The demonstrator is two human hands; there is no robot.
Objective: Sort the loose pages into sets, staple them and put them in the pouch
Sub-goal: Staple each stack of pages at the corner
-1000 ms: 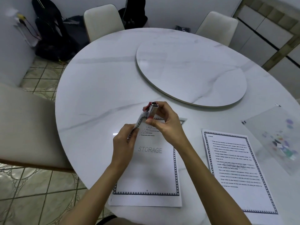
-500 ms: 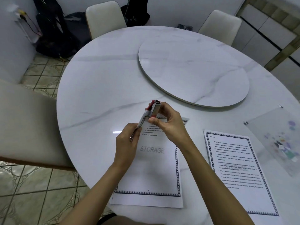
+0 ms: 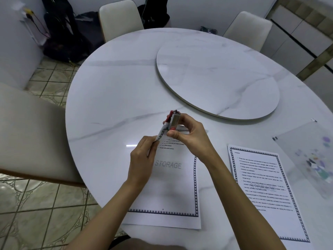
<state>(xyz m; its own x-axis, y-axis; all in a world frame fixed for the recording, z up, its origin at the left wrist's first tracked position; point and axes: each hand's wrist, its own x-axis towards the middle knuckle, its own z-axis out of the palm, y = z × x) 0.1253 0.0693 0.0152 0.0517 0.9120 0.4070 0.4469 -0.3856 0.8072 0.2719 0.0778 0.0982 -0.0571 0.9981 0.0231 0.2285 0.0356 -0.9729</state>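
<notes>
fingers of the right hand curled round a small red and silver stapler, thumb pressed on its near end. fingers of the left hand pinching the far left corner of the middle page set, with that corner bent up off the table and reaching the stapler. rest of that set flat at the near edge, big grey word "storage" across it, dark patterned border round it. second page set flat on the right, full of small print, apart from the first. clear pouch further right again, flat, with little coloured shapes on it, touching neither set.

all of it on a big round white table with thin grey lines like marble. round turning plate of the same stone on the far middle of it. small bright spot of light just left of the left hand.

pale padded left chair pulled close to the table. far chair and far right chair tucked in at the far side. dark bags on the ground by the far left wall, thin wires hanging from a wall plug beside them. shiny tiled floor with curly patterns. pale cupboards with brown trim on the far right.
</notes>
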